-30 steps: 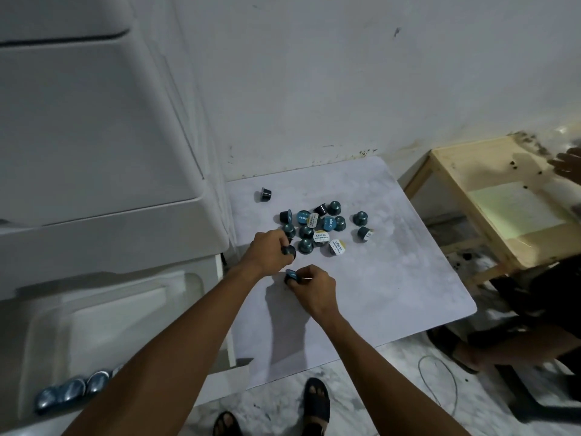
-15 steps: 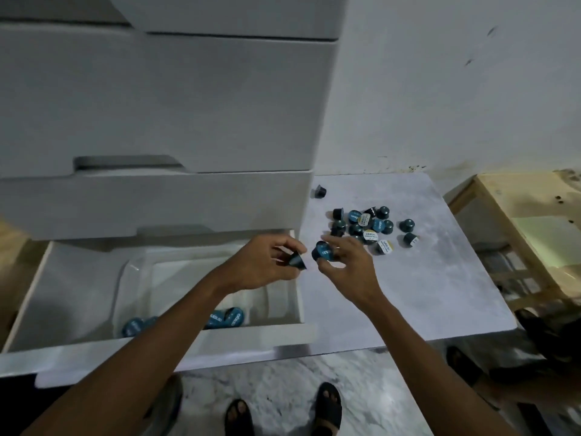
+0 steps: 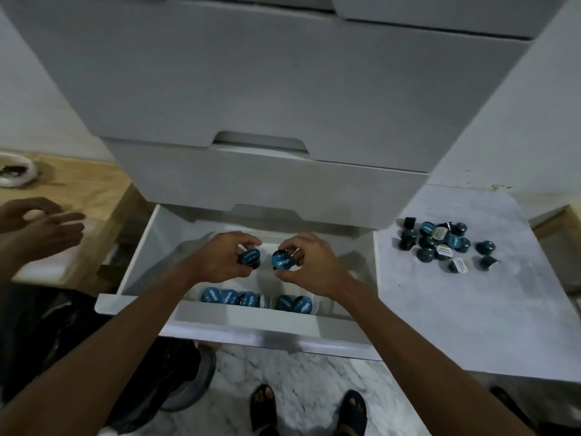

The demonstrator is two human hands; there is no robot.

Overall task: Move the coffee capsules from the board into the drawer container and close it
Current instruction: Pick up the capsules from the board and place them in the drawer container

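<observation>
Left hand [image 3: 224,258] fingers pinch a round blue foil-topped capsule [image 3: 249,257]; right hand [image 3: 309,262] fingers clamp another capsule [image 3: 282,260], both above the smooth white drawer [image 3: 141,247].

At right, a pale marbled board [image 3: 471,309], with a loose cluster of dark teal capsules [image 3: 440,243] on its far part, some showing pale lids, 2 set slightly apart at the cluster's right. At centre, an open white drawer [image 3: 251,328], with a row of blue-lidded capsules [image 3: 257,298] lying against its near wall. At far left, a wooden table [image 3: 78,190] carrying a white bowl [image 3: 14,174]. Nearest, a grey-veined marble floor [image 3: 298,372] under 2 sandalled feet [image 3: 264,407].
</observation>
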